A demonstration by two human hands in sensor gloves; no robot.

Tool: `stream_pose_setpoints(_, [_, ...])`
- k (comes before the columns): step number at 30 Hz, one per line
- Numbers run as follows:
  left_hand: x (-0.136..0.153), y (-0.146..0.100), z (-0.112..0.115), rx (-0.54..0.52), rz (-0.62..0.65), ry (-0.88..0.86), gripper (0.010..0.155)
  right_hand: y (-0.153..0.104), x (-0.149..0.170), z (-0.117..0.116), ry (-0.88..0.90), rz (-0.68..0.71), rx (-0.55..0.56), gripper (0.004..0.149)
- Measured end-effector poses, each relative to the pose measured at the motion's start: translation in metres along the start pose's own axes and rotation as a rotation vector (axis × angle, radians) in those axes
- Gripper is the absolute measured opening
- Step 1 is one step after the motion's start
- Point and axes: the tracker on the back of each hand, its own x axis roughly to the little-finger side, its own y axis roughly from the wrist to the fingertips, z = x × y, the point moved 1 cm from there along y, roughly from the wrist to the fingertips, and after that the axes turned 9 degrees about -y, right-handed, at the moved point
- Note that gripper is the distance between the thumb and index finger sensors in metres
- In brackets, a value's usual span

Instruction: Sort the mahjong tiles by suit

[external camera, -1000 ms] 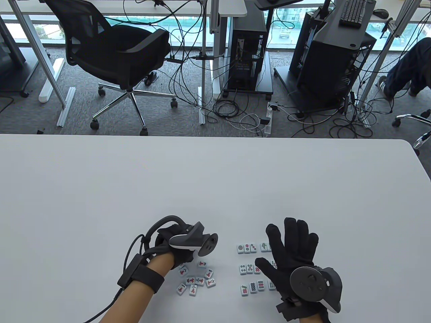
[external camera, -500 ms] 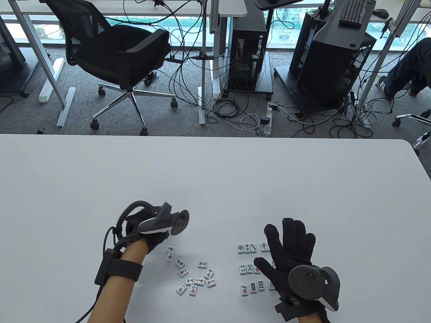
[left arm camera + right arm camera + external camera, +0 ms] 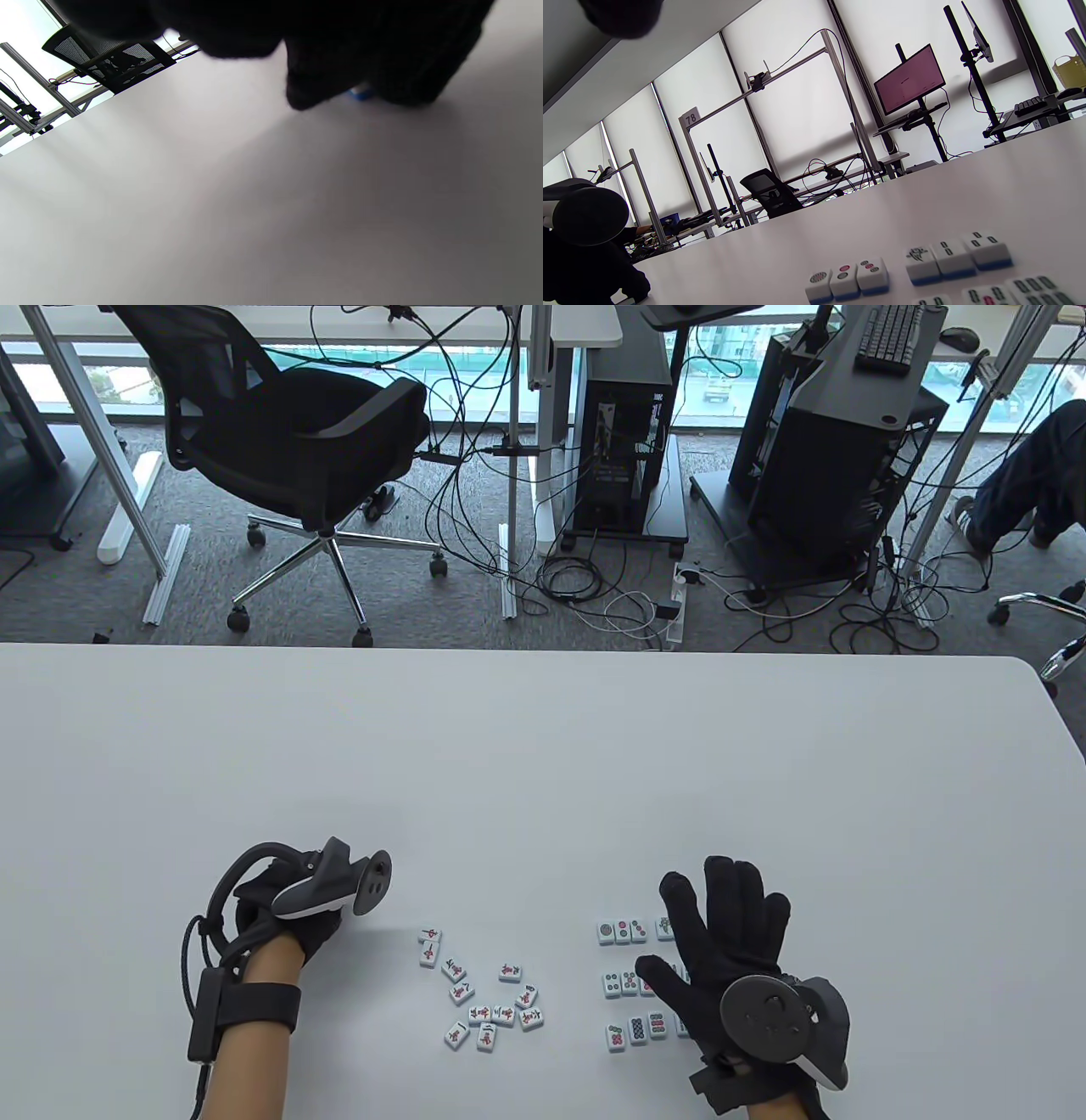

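black office chair [image 3: 288,449] | computer tower [image 3: 624,445] | floor cables [image 3: 611,594]

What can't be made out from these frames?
- Tiles under the right hand in the table view: the glove covers the right ends of the sorted rows.
- What the left hand grips: the left wrist view shows only a blue sliver between dark fingers.
- Characters on the loose tiles: too small.
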Motion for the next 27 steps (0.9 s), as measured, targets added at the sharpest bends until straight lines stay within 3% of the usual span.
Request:
stream_pose_setpoints(4, [-0.009, -0.007, -0.016, -0.004, -0.003, 0.05, 0.066, 0.0, 0.0, 0.0, 0.006, -0.001, 0.001, 0.077])
stream_pose_setpoints(8, [-0.033, -0.016, -0.04, -0.107, 0.093, 0.042, 0.062, 0.0, -0.001, 0.0, 0.007, 0.004, -0.008, 0.077])
stream_pose_setpoints(11, [-0.058, -0.017, -0.05, -0.121, 0.18, -0.038, 0.057, 0.0, -0.001, 0.0, 0.008, 0.007, -0.011, 0.077])
stream_pose_setpoints(17, [-0.094, -0.005, -0.044, -0.045, 0.271, -0.077, 0.054, 0.0, -0.001, 0.001, 0.02, 0.007, -0.008, 0.077])
stream_pose_setpoints(27, [-0.083, 0.017, -0.037, 0.001, 0.133, -0.125, 0.048, -0.001, -0.004, 0.002, 0.032, 0.017, -0.006, 0.077])
